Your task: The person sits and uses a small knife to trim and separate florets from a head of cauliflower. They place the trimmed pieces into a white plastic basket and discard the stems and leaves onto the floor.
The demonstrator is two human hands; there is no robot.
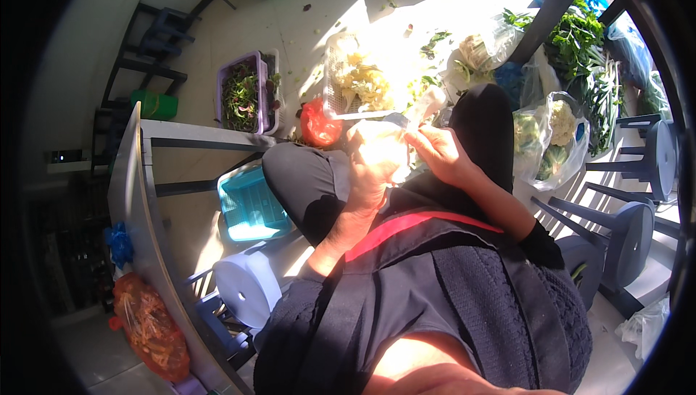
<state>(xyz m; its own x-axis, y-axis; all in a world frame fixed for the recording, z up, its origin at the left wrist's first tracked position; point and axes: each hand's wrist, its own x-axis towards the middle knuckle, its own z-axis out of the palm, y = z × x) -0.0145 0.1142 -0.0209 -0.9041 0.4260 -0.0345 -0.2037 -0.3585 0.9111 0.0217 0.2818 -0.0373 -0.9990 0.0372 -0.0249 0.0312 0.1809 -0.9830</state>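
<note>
My left hand (375, 150) is curled in strong sunlight between my knees. Glare hides most of what lies under its fingers. A small dark grey flat thing (397, 119) shows at its fingertips; I cannot tell what it is. Close beside it, the fingers of my right hand (441, 153) pinch the lower end of a pale vegetable piece (427, 102). Just beyond both hands stands a white plastic basket (333, 77) with cauliflower florets (372, 82) in it, partly washed out by the light.
At left are a purple basket (220, 90) of leafy greens, a red plastic bag (321, 123) and a turquoise basket (253, 205). Bagged cauliflowers (560, 123), leafy vegetables (576, 36) and plastic stools (631, 243) stand right. A tabletop edge (157, 221) and stool (247, 289) flank my left.
</note>
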